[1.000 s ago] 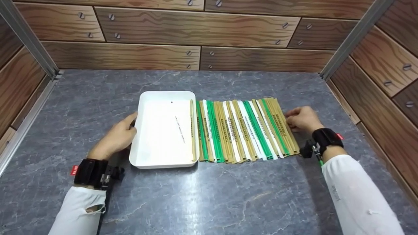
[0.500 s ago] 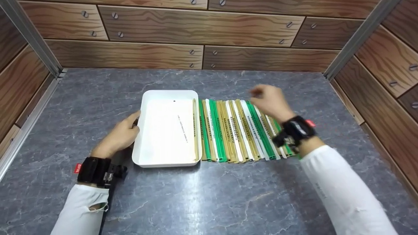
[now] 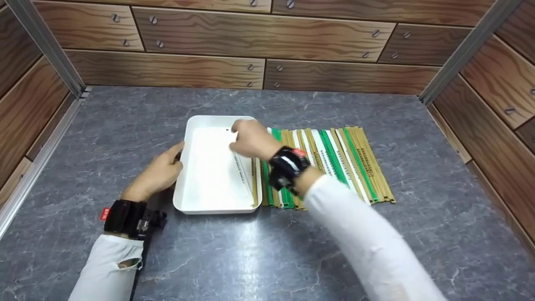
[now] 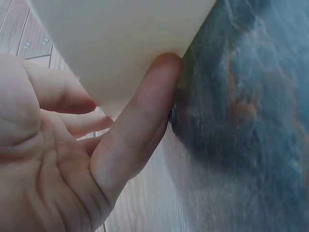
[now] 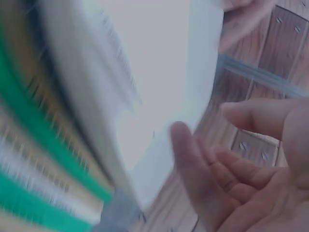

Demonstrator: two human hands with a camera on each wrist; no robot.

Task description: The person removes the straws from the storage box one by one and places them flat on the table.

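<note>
A white rectangular tray (image 3: 205, 171) sits on the table. Inside it, a white straw-like stick (image 3: 241, 171) with dark print lies slantwise, and a tan stick (image 3: 253, 184) runs along the right wall. My left hand (image 3: 158, 172) touches the tray's left side; in the left wrist view, one finger rests straight against the outer wall. Over the tray's upper right part is my right hand (image 3: 256, 140), its thumb and fingers apart with nothing seen between them in the blurred right wrist view. Beside the tray lies a row of green, white and tan printed sticks (image 3: 330, 150).
The row of sticks reaches right from the tray's edge, partly covered by my right wrist and sleeve. A small dark speck (image 3: 227, 130) shows inside the tray. The grey marbled table (image 3: 200, 259) is enclosed by wood-patterned walls (image 3: 200, 67) at the back and sides.
My right hand has moved left from the right end of the row, across the sticks, to above the tray. My left hand stays at the tray's left side.
</note>
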